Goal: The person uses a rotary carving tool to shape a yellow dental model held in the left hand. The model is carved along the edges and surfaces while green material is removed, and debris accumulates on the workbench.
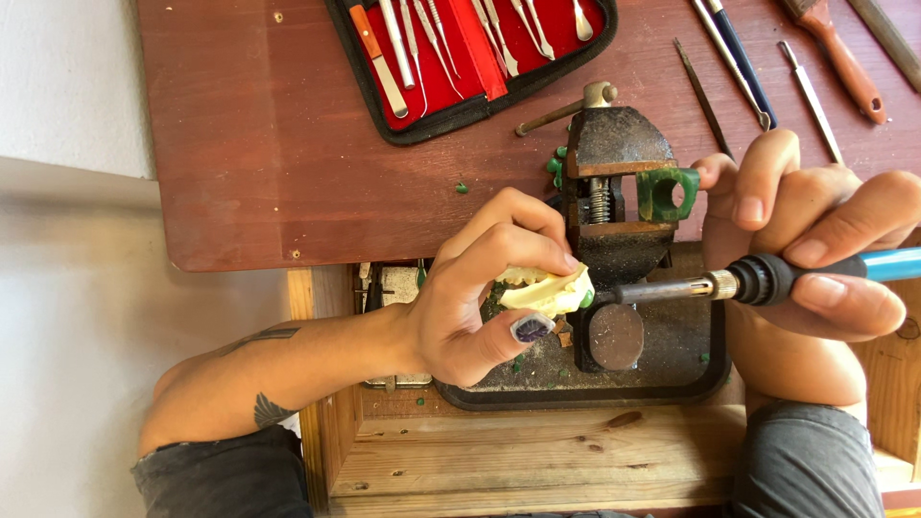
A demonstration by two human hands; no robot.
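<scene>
Two hands closed, left hand [480, 288] pinching pale cast [547, 290], right hand [806, 249] gripping soldering iron [739, 282], tip touching cast

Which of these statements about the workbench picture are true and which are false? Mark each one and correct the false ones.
1. The right hand holds a soldering-type tool with a blue handle. True.
2. The left hand is empty. False: it holds a pale yellowish piece.
3. The tool case has a red lining. True.
4. The vise clamps a red block. False: a green piece sits in it.
5. The tool's metal tip points toward the pale piece. True.
</scene>
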